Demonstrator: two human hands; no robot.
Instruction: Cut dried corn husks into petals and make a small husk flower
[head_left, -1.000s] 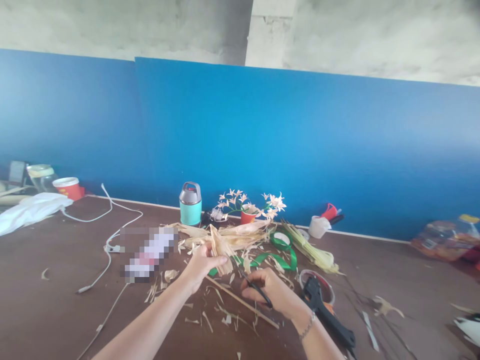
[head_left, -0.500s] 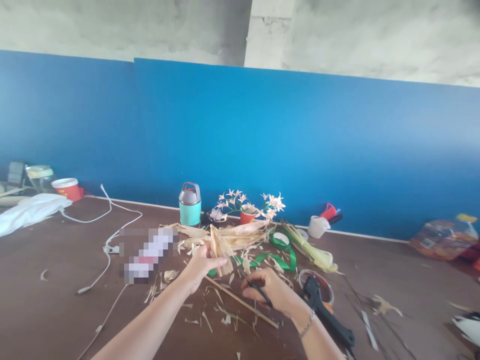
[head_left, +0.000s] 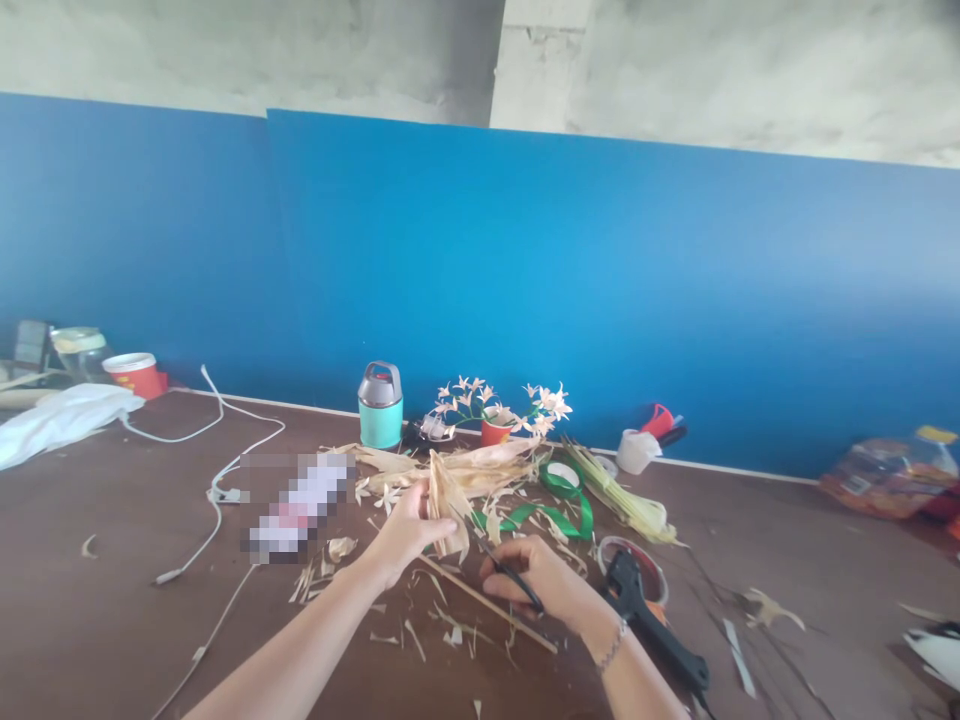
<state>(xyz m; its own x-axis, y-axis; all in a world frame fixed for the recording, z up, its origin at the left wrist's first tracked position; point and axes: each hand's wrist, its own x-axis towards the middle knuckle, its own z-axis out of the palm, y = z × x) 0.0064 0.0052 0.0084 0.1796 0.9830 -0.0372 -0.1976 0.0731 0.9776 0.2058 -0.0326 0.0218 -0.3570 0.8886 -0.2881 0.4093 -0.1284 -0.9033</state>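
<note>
My left hand [head_left: 411,532] pinches a dried corn husk [head_left: 448,497], which stands up between thumb and fingers. Dark-handled scissors [head_left: 514,575] are gripped in my right hand [head_left: 536,580], their blades pointing up and left toward the lower right edge of the husk. Whether the blades touch it I cannot tell. Behind both hands lies a heap of pale husks [head_left: 495,465]. A thin stick [head_left: 495,608] rests on the table below the hands, among many cut scraps. Green ribbon [head_left: 561,520] curls just beyond the scissors.
A black glue gun [head_left: 656,625] leans on a roll of tape [head_left: 652,572] beside my right wrist. Farther back stand a turquoise flask [head_left: 381,424], a red cup [head_left: 495,430] with husk flowers, and a bundle of pale stalks [head_left: 619,500]. White cables [head_left: 221,440] cross the table's left side.
My left hand and the husk have shifted slightly to the right, closer to the scissors. The right hand stays nearly in place, still holding the scissors.
</note>
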